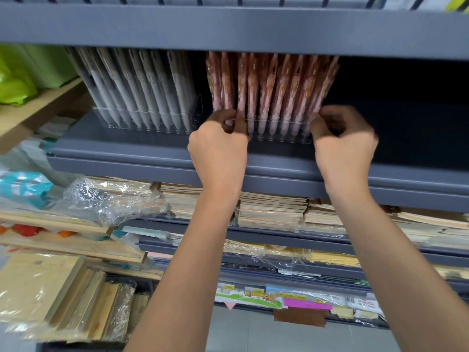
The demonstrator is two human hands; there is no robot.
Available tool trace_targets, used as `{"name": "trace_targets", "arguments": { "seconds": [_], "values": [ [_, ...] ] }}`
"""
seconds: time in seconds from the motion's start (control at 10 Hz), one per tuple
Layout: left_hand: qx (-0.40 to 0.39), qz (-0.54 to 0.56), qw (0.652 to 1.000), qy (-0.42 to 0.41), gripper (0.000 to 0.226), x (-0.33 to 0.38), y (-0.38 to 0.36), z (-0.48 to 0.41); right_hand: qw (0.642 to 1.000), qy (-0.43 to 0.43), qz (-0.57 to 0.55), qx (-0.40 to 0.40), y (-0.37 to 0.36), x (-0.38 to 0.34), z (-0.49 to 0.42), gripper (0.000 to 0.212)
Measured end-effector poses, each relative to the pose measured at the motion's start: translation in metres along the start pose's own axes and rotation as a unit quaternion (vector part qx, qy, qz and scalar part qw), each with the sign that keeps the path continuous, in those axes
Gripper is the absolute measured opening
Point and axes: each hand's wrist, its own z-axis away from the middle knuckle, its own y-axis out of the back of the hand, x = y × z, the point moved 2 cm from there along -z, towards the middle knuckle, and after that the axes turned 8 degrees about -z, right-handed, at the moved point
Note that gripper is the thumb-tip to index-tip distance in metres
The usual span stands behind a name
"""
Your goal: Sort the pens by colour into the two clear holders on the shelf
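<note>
Two clear holders stand on the grey shelf (152, 148). The left holder (144, 120) is filled with several grey pens (134, 87) in clear sleeves. The right holder (279, 137) is filled with several pink patterned pens (274, 85). My left hand (218, 143) grips the left end of the right holder, its fingers curled round the corner and the pink pens there. My right hand (342, 146), slightly blurred, grips that holder's right end with curled fingers. The holder's ends are hidden behind both hands.
The shelf above (228, 29) hangs low over the pen tops. To the right of the pink pens the shelf is dark. Below lie stacks of notebooks (274, 209), crumpled plastic wrap (111, 196) and sticker packs (291, 298). Green packages (25, 72) sit at far left.
</note>
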Motion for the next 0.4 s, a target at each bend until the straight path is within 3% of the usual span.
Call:
{"name": "trace_targets", "arguments": {
  "seconds": [0.2, 0.4],
  "values": [
    [-0.017, 0.029, 0.999, 0.02, 0.005, 0.002, 0.011, 0.005, 1.0, -0.014, -0.018, 0.007, 0.002, -0.007, 0.004, 0.014],
    [-0.093, 0.125, 0.984, 0.086, 0.01, -0.007, 0.032, 0.004, 0.996, -0.038, -0.068, 0.043, 0.008, -0.017, 0.015, 0.013]
  ]
}}
